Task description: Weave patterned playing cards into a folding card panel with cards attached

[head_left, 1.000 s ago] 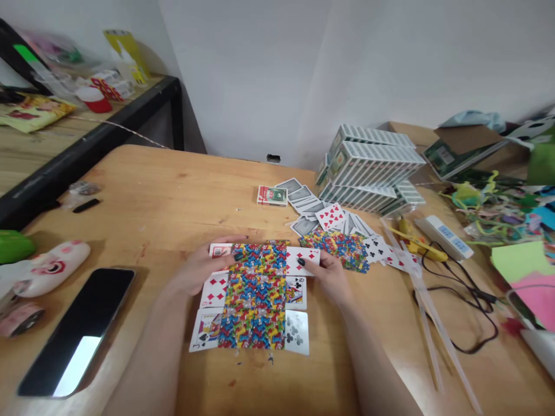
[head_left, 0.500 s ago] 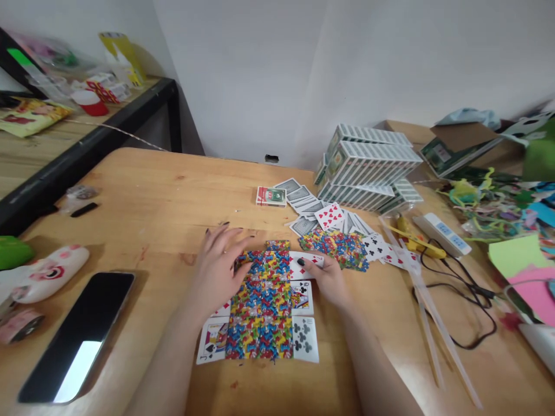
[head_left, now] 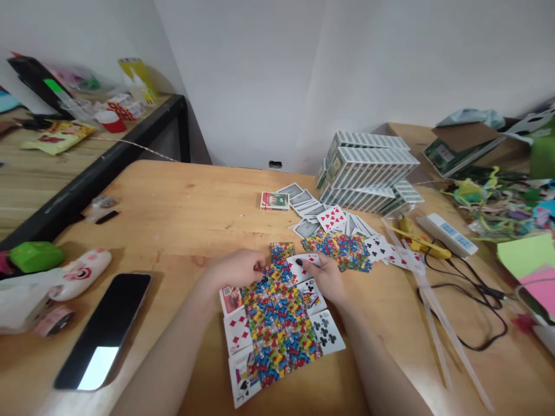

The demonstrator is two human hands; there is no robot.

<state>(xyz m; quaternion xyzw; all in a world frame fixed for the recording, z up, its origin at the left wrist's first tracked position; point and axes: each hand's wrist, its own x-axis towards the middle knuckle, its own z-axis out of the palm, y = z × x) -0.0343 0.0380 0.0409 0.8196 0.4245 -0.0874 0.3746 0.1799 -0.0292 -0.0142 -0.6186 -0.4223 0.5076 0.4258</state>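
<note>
A panel of colourful patterned cards (head_left: pixel 281 323) lies on the table, with playing cards sticking out along both sides. On its left edge are a jack of spades (head_left: pixel 245 378), a red diamonds card (head_left: pixel 237 332) and a reddish picture card (head_left: pixel 232 300). A clubs card (head_left: pixel 328 334) and a queen of clubs (head_left: pixel 310 294) show on the right edge. My right hand (head_left: pixel 328 280) is closed on a diamonds card (head_left: pixel 303 266) at the upper right corner, thumb on top. My left hand (head_left: pixel 243 268) is closed at the upper left corner, its fingertips curled and partly hidden.
Behind the panel lie a patterned pile (head_left: pixel 338 248), loose playing cards (head_left: pixel 306 205) and a card box (head_left: pixel 274 201). Stacked card boxes (head_left: pixel 368 170) stand by the wall. A phone (head_left: pixel 106 329) lies left; a power strip (head_left: pixel 448 234), black cable and clear plastic strips (head_left: pixel 433 312) lie right.
My left hand has gone from spread fingers to curled ones. The panel has turned, its lower end swinging to the right and its left-side cards now uncovered. My right hand keeps hold of the diamonds card.
</note>
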